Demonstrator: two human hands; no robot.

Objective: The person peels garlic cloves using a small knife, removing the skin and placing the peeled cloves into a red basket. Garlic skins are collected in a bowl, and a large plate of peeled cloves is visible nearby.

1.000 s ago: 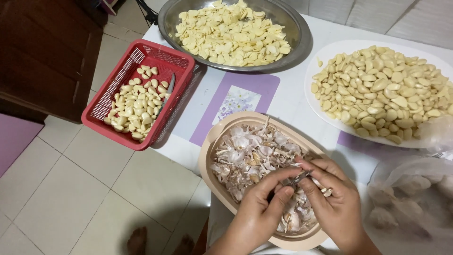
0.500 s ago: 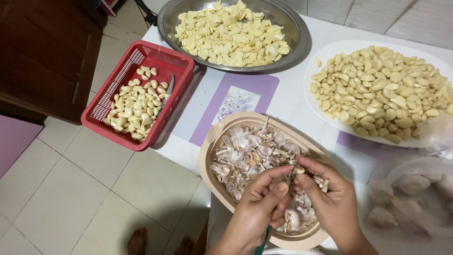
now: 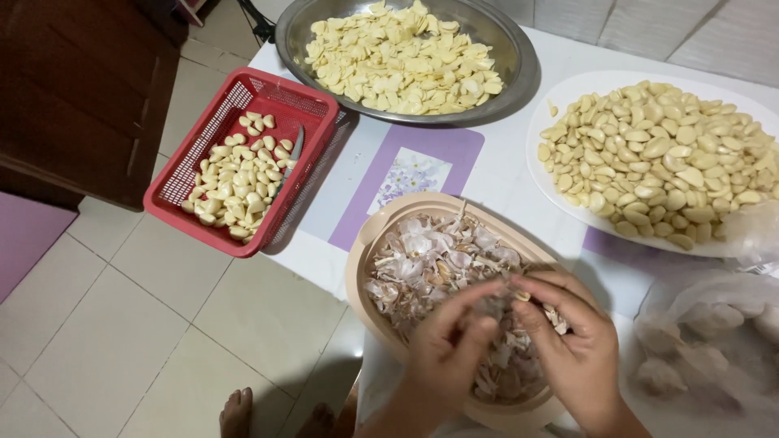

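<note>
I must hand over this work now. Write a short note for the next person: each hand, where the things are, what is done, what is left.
Left hand and right hand: together over the beige bowl of garlic skins, pinching a small garlic piece between them; blurred.
Things: red basket holds peeled cloves and a knife; white plate holds peeled cloves; steel bowl holds sliced garlic.
Done: many cloves peeled, many sliced.
Left: unpeeled garlic in the plastic bag.

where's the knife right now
In the head view, the knife lies in the red basket at the table's left edge, on the peeled cloves, left of the steel bowl.
</note>
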